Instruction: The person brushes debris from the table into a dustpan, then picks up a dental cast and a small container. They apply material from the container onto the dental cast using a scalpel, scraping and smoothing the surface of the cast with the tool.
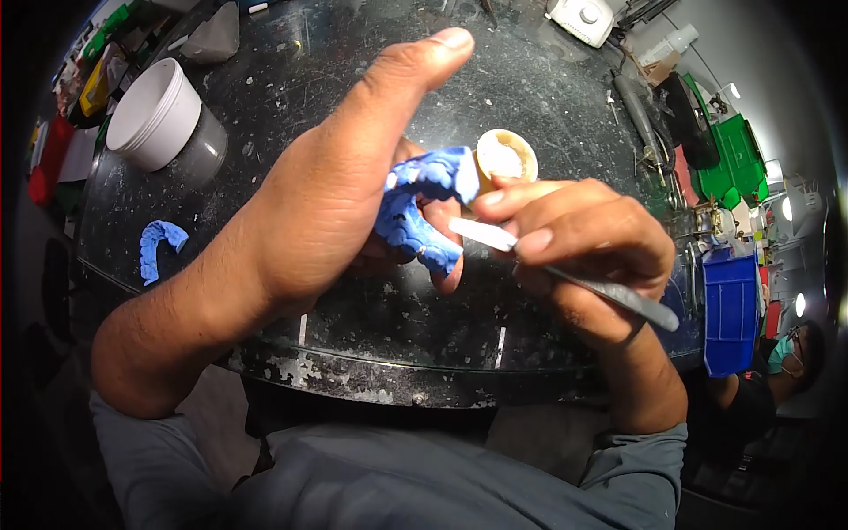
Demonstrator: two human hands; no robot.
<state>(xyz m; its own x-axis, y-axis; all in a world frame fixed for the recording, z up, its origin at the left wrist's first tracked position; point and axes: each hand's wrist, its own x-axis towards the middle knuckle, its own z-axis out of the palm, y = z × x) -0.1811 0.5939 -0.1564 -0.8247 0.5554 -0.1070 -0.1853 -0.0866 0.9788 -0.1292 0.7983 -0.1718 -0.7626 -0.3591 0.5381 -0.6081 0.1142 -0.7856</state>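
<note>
In front of me, my left hand (pixel 322 199) is closed around a blue dental cast (pixel 415 234), with the thumb pointing up and away from it. The cast is a horseshoe-shaped arch of teeth, its open end facing right. My right hand (pixel 601 234) pinches a metal spatula (pixel 609 296), whose handle slants down to the right under the palm. Its flat, bright blade points left, the tip close to the gap between the arch's two ends. Behind the right fingertips stands a small round cup (pixel 506 157) of white powder.
A second blue dental cast (pixel 159 246) lies on the black worktable (pixel 424 340) at left. Farther back stands a white tub (pixel 157 115). A grey handpiece (pixel 638 110), a green case (pixel 738 159) and a blue bin (pixel 731 309) line the right side, near a masked person (pixel 751 397).
</note>
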